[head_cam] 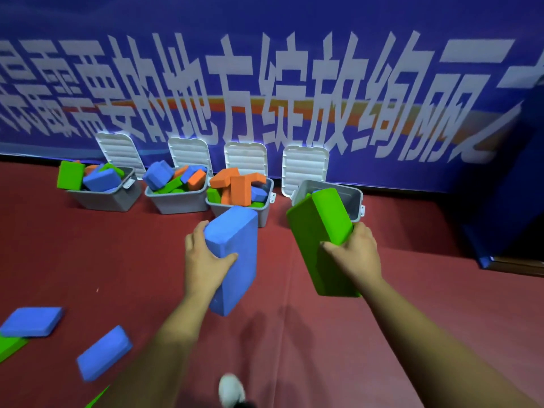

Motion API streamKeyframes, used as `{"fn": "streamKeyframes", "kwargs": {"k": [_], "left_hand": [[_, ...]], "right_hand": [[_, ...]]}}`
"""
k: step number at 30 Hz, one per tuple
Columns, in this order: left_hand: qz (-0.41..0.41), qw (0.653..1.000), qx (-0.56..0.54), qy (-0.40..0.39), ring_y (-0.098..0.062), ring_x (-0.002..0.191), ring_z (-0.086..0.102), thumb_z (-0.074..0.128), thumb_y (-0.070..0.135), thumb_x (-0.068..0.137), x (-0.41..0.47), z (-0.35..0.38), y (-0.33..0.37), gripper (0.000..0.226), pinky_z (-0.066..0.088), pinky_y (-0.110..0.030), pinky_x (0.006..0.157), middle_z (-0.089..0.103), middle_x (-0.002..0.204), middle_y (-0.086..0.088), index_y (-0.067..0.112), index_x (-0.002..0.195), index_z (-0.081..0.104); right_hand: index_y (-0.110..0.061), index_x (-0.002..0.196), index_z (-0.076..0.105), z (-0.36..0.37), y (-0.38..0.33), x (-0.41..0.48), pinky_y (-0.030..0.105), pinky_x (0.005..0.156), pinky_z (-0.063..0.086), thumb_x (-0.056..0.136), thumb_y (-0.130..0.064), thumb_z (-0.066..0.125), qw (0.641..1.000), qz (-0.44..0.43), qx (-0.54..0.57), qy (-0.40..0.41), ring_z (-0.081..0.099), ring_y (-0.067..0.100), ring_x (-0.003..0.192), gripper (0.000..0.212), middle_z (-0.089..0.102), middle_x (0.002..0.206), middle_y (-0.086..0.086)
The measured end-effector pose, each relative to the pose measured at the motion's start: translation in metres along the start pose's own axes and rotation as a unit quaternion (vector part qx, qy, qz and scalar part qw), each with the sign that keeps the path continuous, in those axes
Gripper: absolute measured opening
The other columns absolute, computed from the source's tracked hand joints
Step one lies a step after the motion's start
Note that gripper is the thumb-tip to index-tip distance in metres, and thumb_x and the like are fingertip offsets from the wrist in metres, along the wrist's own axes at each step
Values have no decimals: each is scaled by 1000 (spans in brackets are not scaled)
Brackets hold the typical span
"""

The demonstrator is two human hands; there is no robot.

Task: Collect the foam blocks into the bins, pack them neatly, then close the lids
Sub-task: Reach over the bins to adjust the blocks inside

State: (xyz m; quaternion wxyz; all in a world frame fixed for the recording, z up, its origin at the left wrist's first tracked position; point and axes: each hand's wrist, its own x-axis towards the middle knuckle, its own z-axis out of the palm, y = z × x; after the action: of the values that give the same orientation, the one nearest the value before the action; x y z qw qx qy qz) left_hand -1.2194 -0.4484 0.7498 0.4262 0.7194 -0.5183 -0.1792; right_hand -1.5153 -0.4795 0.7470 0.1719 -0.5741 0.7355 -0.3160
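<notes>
A person is holding two foam blocks before four open grey bins.
The left hand [206, 260] is gripping a blue block [232, 257] just before the third bin [264, 216]. The right hand [357, 254] is gripping a green block [315, 240], its upper end overlapping the rightmost bin [357, 195]. Bare red carpet [147, 245] is lying left of the hands, with loose blue blocks [104, 353] lower left. The banner [294, 54] behind is reading "的地方绽放绚丽".

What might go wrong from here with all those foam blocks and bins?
The orange blocks in the third bin stick up well above its rim, so that lid probably won't close without repacking. The green block in the right hand looks nearly as wide as the opening of the rightmost bin; tipped in askew, it may jam. Loose blue blocks lie on the carpet left of the shoe: a trip risk.
</notes>
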Motion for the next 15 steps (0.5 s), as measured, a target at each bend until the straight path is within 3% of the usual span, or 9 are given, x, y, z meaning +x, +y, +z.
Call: {"fn": "streamKeyframes", "kwargs": {"k": [7, 15], "left_hand": [[11, 999, -10, -48, -31, 120, 50, 87, 10, 63, 152, 123, 11, 88, 41, -35, 96, 44, 130, -9, 23, 138, 45], [88, 986, -25, -142, -28, 126, 45, 85, 11, 65, 352, 288, 102, 89, 38, -32, 97, 44, 137, -8, 20, 142, 41]], "right_hand": [[-11, 108, 52, 40, 36, 140, 44, 84, 49, 67, -47, 82, 999, 45, 7, -8, 56, 35, 104, 62, 58, 106, 12], [-13, 103, 52, 35, 68, 310, 44, 80, 51, 65, -49, 82, 987, 152, -10, 45, 58, 32, 97, 60, 58, 101, 8]]}}
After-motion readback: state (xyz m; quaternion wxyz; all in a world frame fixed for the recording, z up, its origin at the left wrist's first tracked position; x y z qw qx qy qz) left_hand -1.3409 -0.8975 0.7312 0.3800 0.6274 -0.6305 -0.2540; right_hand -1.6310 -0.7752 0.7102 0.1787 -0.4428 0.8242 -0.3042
